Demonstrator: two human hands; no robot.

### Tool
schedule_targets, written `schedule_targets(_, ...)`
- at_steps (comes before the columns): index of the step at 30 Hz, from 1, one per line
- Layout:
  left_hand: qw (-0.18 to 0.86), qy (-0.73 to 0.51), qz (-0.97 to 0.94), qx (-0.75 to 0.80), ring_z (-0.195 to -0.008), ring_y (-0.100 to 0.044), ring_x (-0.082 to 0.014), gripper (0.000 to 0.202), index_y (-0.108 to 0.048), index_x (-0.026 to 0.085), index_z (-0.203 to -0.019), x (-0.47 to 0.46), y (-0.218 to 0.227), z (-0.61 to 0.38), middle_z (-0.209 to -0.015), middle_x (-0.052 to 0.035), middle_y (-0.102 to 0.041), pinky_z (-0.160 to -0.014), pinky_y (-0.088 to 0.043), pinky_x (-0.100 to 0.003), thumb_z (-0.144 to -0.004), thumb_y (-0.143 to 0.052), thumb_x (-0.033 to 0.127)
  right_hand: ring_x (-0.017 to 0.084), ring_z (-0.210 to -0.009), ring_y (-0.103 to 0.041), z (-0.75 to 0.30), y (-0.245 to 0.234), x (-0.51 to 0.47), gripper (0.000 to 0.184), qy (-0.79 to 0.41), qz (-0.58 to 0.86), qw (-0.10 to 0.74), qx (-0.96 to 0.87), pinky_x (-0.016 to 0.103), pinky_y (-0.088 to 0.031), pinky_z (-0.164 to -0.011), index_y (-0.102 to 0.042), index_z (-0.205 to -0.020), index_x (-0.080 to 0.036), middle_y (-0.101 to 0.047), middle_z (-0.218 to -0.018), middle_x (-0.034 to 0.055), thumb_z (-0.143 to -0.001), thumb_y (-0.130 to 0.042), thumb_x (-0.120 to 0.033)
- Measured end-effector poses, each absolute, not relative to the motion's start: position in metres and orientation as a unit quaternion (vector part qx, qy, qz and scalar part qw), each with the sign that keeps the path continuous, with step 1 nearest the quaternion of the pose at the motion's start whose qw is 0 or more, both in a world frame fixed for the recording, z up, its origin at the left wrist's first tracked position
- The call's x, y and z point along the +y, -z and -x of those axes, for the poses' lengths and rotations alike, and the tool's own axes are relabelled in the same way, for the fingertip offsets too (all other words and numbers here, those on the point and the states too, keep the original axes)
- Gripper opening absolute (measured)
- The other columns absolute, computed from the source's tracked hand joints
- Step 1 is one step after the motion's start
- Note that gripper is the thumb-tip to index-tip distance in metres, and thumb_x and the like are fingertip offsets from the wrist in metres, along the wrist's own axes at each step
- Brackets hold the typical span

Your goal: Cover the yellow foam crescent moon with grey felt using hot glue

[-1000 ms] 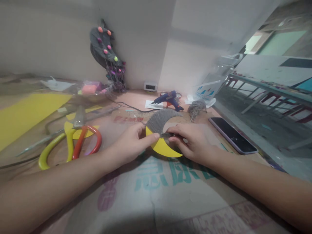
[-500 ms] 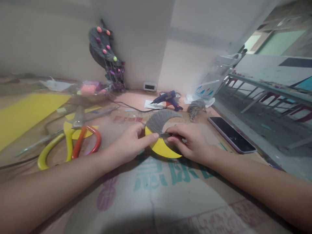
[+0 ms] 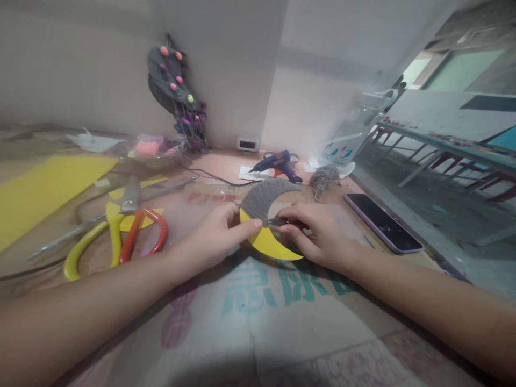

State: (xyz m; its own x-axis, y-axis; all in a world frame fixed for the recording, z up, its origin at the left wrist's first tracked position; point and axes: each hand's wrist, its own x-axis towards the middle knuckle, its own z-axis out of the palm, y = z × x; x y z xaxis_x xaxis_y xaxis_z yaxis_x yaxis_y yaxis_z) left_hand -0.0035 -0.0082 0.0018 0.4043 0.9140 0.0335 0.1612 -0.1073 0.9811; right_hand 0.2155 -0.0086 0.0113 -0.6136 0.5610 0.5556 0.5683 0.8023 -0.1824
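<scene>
Large metal scissors with yellow and red handles (image 3: 115, 236) lie left, a mauve-edged black phone (image 3: 382, 223) right. Between them, the left hand (image 3: 220, 228) pinches a yellow card crescent (image 3: 268, 241) part-wrapped in grey yarn (image 3: 261, 198). A loose grey bundle of strands (image 3: 324, 180) lies behind. The right hand (image 3: 318, 231) grips a dark item (image 3: 278, 221), mostly hidden.

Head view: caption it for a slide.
Left hand holds a yellow crescent partly wrapped in gray yarn; right hand pinches dark strands at its inner curve.
</scene>
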Motion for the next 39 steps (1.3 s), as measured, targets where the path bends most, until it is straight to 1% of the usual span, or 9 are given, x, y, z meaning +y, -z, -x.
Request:
schedule_targets(4, 0.530, -0.367, -0.643, 0.414, -0.073, -0.060, -0.0178, 0.023, -0.060, 0.017, -0.082, -0.0092, -0.0001, 0.0037, -0.076, -0.0001, -0.064, -0.062, -0.046, -0.026, -0.079, -0.061, 0.040, 0.013, -0.062, -0.052, -0.2156, -0.0109, -0.0079, 0.021, 0.019, 0.310, 0.305, -0.900, 0.025, -0.036, -0.059, -0.062, -0.092, -0.014, -0.064, -0.074, 0.0041, -0.094, -0.049, -0.030)
schedule_targets(14, 0.536, -0.376, -0.639, 0.404, -0.081, -0.064, -0.0212, 0.021, -0.062, 0.017, -0.088, -0.0070, 0.0013, 0.0027, -0.083, -0.0027, -0.068, -0.070, -0.049, -0.030, -0.077, -0.062, 0.035, 0.012, -0.065, -0.052, -0.2167, -0.0094, -0.0066, 0.018, 0.010, 0.318, 0.283, -0.905, 0.024, -0.036, -0.062, -0.061, -0.093, -0.014, -0.063, -0.076, 0.0031, -0.093, -0.050, -0.028)
schedule_targets(20, 0.540, -0.372, -0.641, 0.398, -0.079, -0.064, -0.0210, 0.019, -0.063, 0.017, -0.083, -0.0087, -0.0009, 0.0024, -0.081, -0.0030, -0.069, -0.069, -0.050, -0.030, -0.076, -0.062, 0.035, 0.012, -0.065, -0.051, -0.2162, -0.0101, -0.0070, 0.019, 0.019, 0.315, 0.273, -0.909, 0.025, -0.035, -0.062, -0.061, -0.093, -0.014, -0.063, -0.076, 0.0031, -0.093, -0.050, -0.028)
schedule_targets(24, 0.553, -0.364, -0.650, 0.373, -0.081, -0.064, -0.0205, 0.016, -0.065, 0.018, -0.084, -0.0074, -0.0020, 0.0017, -0.084, -0.0030, -0.071, -0.072, -0.050, -0.029, -0.077, -0.060, 0.031, 0.013, -0.065, -0.051, -0.2149, -0.0118, -0.0076, 0.018, 0.022, 0.310, 0.267, -0.912, 0.025, -0.035, -0.062, -0.061, -0.092, -0.013, -0.062, -0.076, 0.0034, -0.093, -0.050, -0.027)
schedule_targets(30, 0.553, -0.361, -0.651, 0.373, -0.083, -0.063, -0.0202, 0.016, -0.064, 0.018, -0.085, -0.0070, -0.0015, 0.0021, -0.086, -0.0028, -0.070, -0.073, -0.049, -0.029, -0.077, -0.061, 0.031, 0.013, -0.066, -0.053, -0.2154, -0.0118, -0.0082, 0.019, 0.016, 0.311, 0.262, -0.914, 0.025, -0.036, -0.062, -0.061, -0.091, -0.014, -0.063, -0.075, 0.0031, -0.094, -0.049, -0.027)
schedule_targets(33, 0.553, -0.361, -0.649, 0.377, -0.081, -0.062, -0.0194, 0.017, -0.063, 0.017, -0.085, -0.0075, -0.0016, 0.0020, -0.084, -0.0023, -0.069, -0.070, -0.048, -0.029, -0.077, -0.061, 0.033, 0.013, -0.066, -0.053, -0.2157, -0.0091, -0.0075, 0.020, 0.006, 0.309, 0.273, -0.911, 0.025, -0.036, -0.062, -0.061, -0.092, -0.014, -0.062, -0.075, 0.0032, -0.094, -0.048, -0.029)
schedule_targets(39, 0.526, -0.363, -0.644, 0.420, -0.064, -0.055, -0.0142, 0.023, -0.058, 0.016, -0.076, -0.0072, -0.0028, 0.0028, -0.068, 0.0013, -0.059, -0.057, -0.043, -0.025, -0.077, -0.061, 0.039, 0.012, -0.063, -0.052, -0.2158, -0.0077, -0.0065, 0.020, 0.001, 0.305, 0.304, -0.903, 0.024, -0.037, -0.060, -0.061, -0.093, -0.014, -0.063, -0.074, 0.0035, -0.094, -0.047, -0.028)
